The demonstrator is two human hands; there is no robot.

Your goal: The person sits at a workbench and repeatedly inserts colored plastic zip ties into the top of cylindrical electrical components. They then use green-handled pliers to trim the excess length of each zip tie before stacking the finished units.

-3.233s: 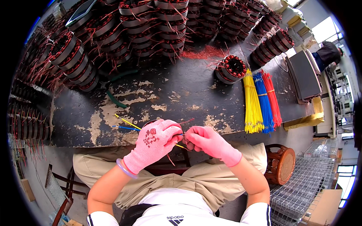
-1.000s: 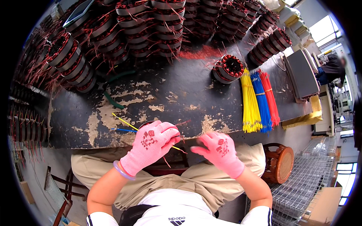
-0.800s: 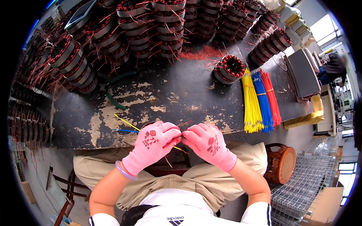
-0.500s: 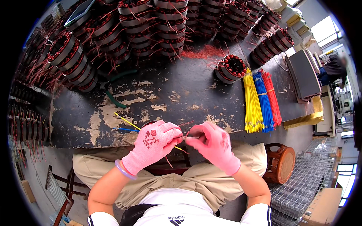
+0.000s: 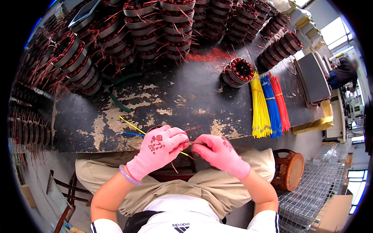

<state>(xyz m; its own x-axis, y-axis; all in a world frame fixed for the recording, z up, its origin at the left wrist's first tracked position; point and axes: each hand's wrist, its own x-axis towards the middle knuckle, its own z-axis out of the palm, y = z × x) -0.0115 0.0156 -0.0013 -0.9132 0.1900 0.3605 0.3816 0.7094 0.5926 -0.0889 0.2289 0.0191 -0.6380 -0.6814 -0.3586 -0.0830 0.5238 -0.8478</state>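
Pink gloves cover both hands, which meet at the table's front edge. My left hand (image 5: 160,147) is closed in a pinch on a thin wire (image 5: 190,143) at its fingertips. My right hand (image 5: 222,153) pinches the same short bit from the other side. A yellow wire (image 5: 132,124) runs beneath my left hand and its end comes out below the fingers. Next to it a blue wire (image 5: 131,134) also goes under that hand. Behind the left hand the dark rim of a round part (image 5: 154,127) peeks out, mostly hidden. Thin red wires (image 5: 193,128) stick out past the fingers.
Stacks of wound motor stators (image 5: 176,31) line the back and left. A single stator (image 5: 238,72) stands by bundles of yellow (image 5: 261,106), blue (image 5: 273,106) and red wires (image 5: 280,103). Green-handled pliers (image 5: 118,101) lie left. A wooden stool (image 5: 289,169) is at my right; a person (image 5: 344,72) stands beyond.
My right hand has turned and its fingers have closed inward, its knuckles lower than before. The left hand has stayed nearly still, keeping its pinch.
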